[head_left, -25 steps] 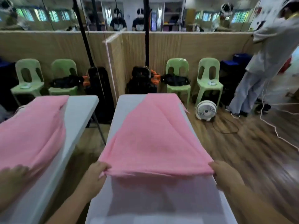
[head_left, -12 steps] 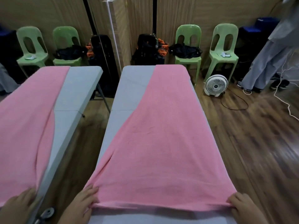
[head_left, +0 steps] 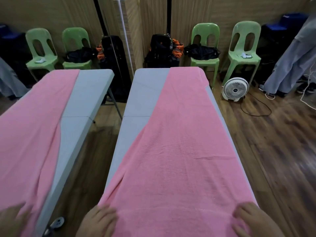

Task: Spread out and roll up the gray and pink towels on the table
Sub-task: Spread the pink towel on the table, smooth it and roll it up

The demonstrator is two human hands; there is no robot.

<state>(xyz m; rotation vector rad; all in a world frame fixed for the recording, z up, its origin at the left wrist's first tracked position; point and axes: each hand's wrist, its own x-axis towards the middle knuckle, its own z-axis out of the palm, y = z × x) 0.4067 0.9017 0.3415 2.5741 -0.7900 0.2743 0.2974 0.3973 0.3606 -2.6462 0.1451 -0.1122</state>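
Here we are in a plain workroom or hall, not a home: a grey folding table (head_left: 145,100) on a wood-plank floor (head_left: 273,151), green plastic chairs (head_left: 205,48) lined along a panelled partition (head_left: 213,9), bags (head_left: 162,48) at its foot, a white floor fan (head_left: 235,88) with its cable (head_left: 256,114) trailing, a mirror wall (head_left: 51,14) on the left

green chairs (head_left: 206,29) (black bag (head_left: 202,52) on one) | white fan (head_left: 235,88) | wood floor (head_left: 273,151)

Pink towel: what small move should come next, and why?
Probably start rolling the near edge away: the pink towel lies spread nearly flat along the table, and the left hand and right hand each grip a near corner.
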